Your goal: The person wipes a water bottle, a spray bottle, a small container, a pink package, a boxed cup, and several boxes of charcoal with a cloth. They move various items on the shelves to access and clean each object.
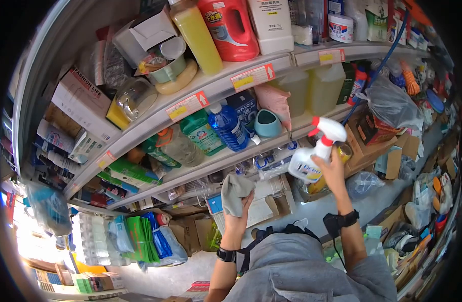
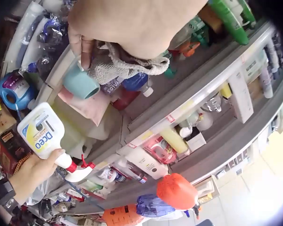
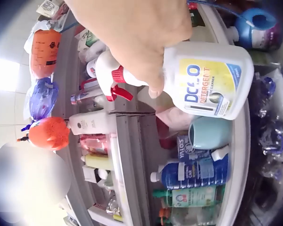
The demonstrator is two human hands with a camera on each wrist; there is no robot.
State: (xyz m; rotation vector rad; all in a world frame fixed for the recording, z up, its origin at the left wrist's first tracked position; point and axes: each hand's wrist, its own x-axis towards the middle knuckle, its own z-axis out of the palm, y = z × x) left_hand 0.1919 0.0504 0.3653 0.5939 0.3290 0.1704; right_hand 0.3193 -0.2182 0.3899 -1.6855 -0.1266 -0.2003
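Observation:
My right hand (image 1: 333, 173) grips a white spray bottle (image 1: 305, 166) with a red and white trigger head by its neck, in front of the lower shelf. In the right wrist view its yellow and white detergent label faces the camera, the hand (image 3: 137, 42) round the neck of the bottle (image 3: 210, 80). A grey cloth (image 1: 234, 195) is held in my left hand (image 1: 237, 215), below the shelf edge. The left wrist view shows the cloth (image 2: 127, 63) bunched under the hand (image 2: 137, 23), close to a light blue cup-like container (image 2: 80, 82).
Blue (image 1: 228, 128) and green bottles (image 1: 202, 132) stand on the lower shelf, with large pale jugs (image 1: 325, 88) to the right. The upper shelf holds a red jug (image 1: 231, 30) and a yellow bottle (image 1: 198, 38). Boxes and bags crowd the right side.

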